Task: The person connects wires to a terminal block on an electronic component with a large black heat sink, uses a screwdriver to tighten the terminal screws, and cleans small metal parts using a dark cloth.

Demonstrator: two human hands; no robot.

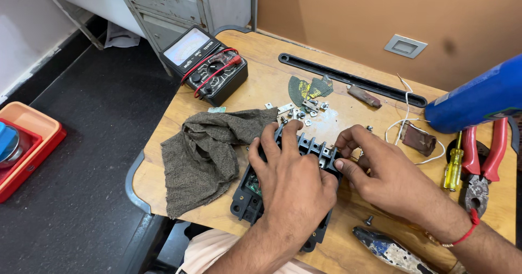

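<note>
Fingers of both hands work at a black plastic housing (304, 149) on the wooden table (261, 94).
Left hand (291, 179) lies spread over it, gripping; right hand (380, 170) pinches its three-o'clock edge, fingertips closed. Grey cloth (206, 154) at nine o'clock, multimeter (209, 62) at eleven, red pliers (484, 165) at three.

I saw one display only: the analog multimeter (209, 63), a black box at the far left corner of the wooden desk (337, 247). Its pale rectangular dial window (188, 50) faced up on the half farther from the desk's centre. Right of the multimeter, at the desk's right edge, a blue cylinder (478, 97) carried a small white label (441, 98).
</note>
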